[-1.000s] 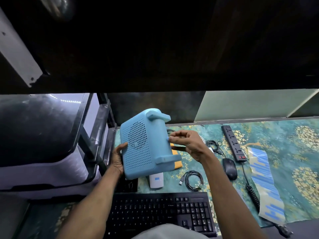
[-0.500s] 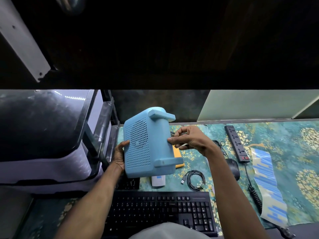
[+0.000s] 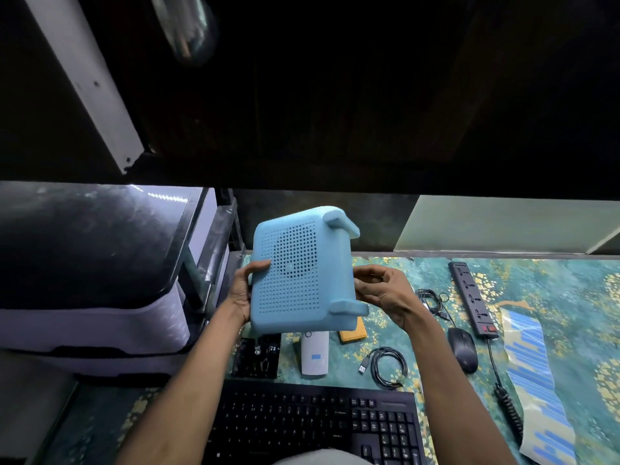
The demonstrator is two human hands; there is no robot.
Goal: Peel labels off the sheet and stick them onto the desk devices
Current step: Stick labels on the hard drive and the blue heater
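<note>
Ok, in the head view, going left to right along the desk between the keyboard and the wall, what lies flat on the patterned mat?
Black flat device → white oblong device with a blue label → coiled black USB cable → black computer mouse → black power strip → curling sheet of blue labels.

A light blue box [image 3: 298, 280] dotted with dark holes; the counter [image 3: 553, 290] teal with gold blossoms — keyboard [image 3: 312, 427], mouse [image 3: 463, 350] and power strip [image 3: 471, 298] black, the label sheet [image 3: 533, 391] pale with blue stripes — one small case [image 3: 352, 332] orange
</note>
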